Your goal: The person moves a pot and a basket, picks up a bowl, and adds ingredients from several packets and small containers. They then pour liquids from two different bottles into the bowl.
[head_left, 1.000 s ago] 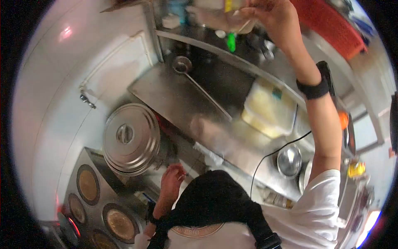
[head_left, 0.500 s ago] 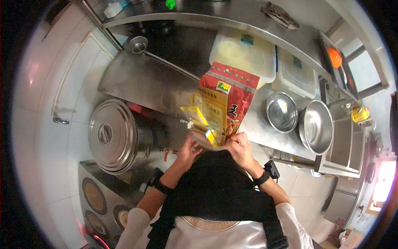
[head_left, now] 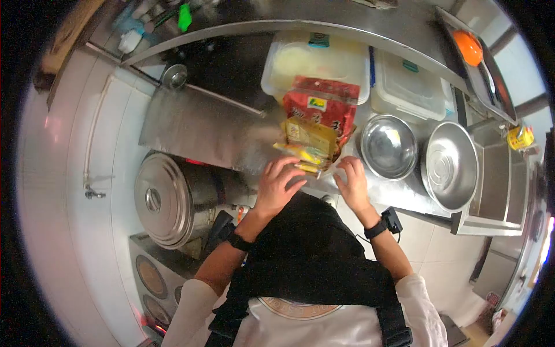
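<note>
My left hand (head_left: 278,186) is open beside the yellow packets, its fingers bent and spread, fingertips right at their lower left edge. On the other side my right hand (head_left: 355,184) is open too, thumb and fingers apart, close to the lower right corner of the pile. A red printed food pouch (head_left: 324,113) lies at the back of the pile on the steel counter (head_left: 193,118). A gold-yellow packet (head_left: 311,137) overlaps its lower part. Nearest me, a bright yellow packet (head_left: 299,153) lies in front, blurred.
Two steel bowls, one shallow (head_left: 389,147) and one deeper (head_left: 451,166), stand at the right by a sink (head_left: 491,185). Lidded plastic tubs (head_left: 315,63) sit behind the packets. A long-handled ladle (head_left: 174,76) lies at the back left. A lidded steel pot (head_left: 165,199) stands left.
The packets have gone from upright in my hands to lying on the counter. Both hands have moved forward and their fingers have come apart. The view has shifted slightly.
</note>
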`<state>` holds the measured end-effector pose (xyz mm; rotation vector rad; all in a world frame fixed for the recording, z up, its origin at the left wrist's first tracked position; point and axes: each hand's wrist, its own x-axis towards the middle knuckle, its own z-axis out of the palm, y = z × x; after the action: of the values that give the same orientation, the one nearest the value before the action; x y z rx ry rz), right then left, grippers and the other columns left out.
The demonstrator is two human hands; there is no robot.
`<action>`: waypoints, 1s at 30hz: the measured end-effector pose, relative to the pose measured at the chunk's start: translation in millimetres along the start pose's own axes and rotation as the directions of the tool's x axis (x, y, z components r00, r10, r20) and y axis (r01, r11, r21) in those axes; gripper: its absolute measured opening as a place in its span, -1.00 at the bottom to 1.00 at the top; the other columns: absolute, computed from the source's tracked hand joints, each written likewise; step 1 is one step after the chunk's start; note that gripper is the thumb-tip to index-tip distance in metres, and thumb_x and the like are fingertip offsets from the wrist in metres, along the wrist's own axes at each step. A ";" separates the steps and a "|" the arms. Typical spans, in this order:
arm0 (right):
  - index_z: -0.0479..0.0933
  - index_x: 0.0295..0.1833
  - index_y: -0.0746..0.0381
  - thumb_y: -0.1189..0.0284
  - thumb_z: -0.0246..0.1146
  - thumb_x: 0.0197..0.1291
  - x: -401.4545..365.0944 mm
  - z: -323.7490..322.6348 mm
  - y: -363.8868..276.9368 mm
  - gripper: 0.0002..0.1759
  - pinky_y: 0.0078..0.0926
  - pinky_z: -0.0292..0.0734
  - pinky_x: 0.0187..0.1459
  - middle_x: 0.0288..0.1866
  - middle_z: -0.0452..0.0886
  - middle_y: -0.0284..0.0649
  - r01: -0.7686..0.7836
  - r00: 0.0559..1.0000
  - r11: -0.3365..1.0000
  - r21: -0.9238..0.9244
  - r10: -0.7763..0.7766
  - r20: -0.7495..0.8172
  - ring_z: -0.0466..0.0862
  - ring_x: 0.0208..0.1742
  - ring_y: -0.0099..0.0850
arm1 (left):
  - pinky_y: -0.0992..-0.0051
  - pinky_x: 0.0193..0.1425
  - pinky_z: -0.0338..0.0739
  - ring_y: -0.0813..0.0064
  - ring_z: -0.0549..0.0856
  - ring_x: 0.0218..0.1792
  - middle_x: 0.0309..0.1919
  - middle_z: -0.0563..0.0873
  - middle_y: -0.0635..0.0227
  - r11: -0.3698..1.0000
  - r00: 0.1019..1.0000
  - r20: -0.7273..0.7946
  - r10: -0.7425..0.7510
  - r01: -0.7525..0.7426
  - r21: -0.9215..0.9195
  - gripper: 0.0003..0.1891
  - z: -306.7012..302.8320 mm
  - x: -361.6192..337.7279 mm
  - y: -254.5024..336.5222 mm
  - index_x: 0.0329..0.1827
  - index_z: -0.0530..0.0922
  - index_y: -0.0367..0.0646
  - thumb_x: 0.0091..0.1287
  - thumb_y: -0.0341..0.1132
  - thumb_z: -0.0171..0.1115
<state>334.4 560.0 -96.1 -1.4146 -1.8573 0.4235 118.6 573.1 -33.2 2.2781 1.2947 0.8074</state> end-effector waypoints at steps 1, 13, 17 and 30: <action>0.40 -0.20 0.27 0.56 0.23 -0.19 -0.7 -6.2 -6.1 -0.67 -0.30 0.37 -0.07 -0.13 0.41 -0.11 -0.012 1.000 0.999 0.043 0.012 0.010 0.41 -0.07 -0.12 | 0.32 0.07 0.35 0.26 0.47 -0.04 -0.09 0.48 0.34 0.998 0.999 0.000 0.053 -0.053 0.021 -0.76 -0.1 6.4 2.5 -0.27 0.53 -0.10 -0.02 -0.36 0.31; 0.38 -0.22 0.25 0.47 0.32 -0.21 28.3 5.7 -36.8 -0.63 -0.29 0.37 -0.11 -0.21 0.43 -0.10 -0.240 0.968 0.965 0.104 0.230 0.102 0.44 -0.12 -0.12 | 0.43 -0.10 0.43 0.33 0.52 -0.18 -0.28 0.46 0.31 0.994 0.958 0.279 0.062 -0.032 -0.108 -0.82 -5.2 56.0 -7.9 -0.31 0.58 -0.11 -0.01 -0.42 0.30; 0.40 -0.21 0.27 0.53 0.31 -0.17 41.7 -27.0 -61.4 -0.67 -0.37 0.39 -0.11 -0.21 0.45 -0.12 -0.112 0.984 0.959 0.261 0.144 -0.106 0.46 -0.14 -0.17 | 0.52 -0.15 0.43 0.40 0.53 -0.22 -0.30 0.48 0.32 0.933 0.971 0.221 0.084 0.001 -0.361 -0.83 -37.1 83.6 18.1 -0.32 0.57 -0.19 0.00 -0.44 0.30; 0.45 -0.11 0.30 0.55 0.26 0.00 -2.4 -85.9 -65.3 -0.71 -0.63 0.40 -0.17 -0.19 0.53 -0.27 -0.477 0.804 0.710 0.518 0.591 -0.070 0.49 -0.23 -0.56 | 0.46 -0.24 0.41 0.33 0.51 -0.23 -0.29 0.46 0.20 0.860 0.963 0.150 0.223 -0.122 -0.495 -0.88 -12.9 118.1 47.9 -0.37 0.39 -0.28 0.13 -0.46 0.16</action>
<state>352.8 521.0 2.8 -1.5495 -1.0107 0.9009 188.6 652.7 38.6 2.0173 0.7001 0.8217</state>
